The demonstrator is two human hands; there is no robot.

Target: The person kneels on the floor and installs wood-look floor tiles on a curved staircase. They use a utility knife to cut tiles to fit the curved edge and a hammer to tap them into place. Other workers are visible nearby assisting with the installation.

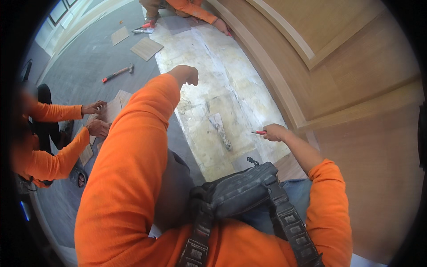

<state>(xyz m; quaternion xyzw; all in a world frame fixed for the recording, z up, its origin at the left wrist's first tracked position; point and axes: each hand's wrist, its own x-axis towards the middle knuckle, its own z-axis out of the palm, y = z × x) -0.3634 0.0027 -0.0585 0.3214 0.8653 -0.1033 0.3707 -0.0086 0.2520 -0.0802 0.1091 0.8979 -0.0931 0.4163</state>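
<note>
My right hand (276, 132) is closed around a slim red-handled tool (259, 132), its tip pointing left over the bare, pale floor patch (191, 120). The tool's exact kind is too small to tell. Ahead of me, my left hand (189, 74) hangs above the same patch with its fingers curled down. Nothing shows in it, and part of the fingers is hidden. Between my hands and nearer to me, a stained scraper-like tool (220, 131) lies on the patch, touched by neither hand.
Wooden panelling (356, 66) borders the right side. A hammer (118, 74) and loose floor planks (147, 48) lie on the grey floor (84, 62). At left, a co-worker's hands (95, 118) hold planks. Another co-worker's hand (221, 26) touches the panel base at the far end.
</note>
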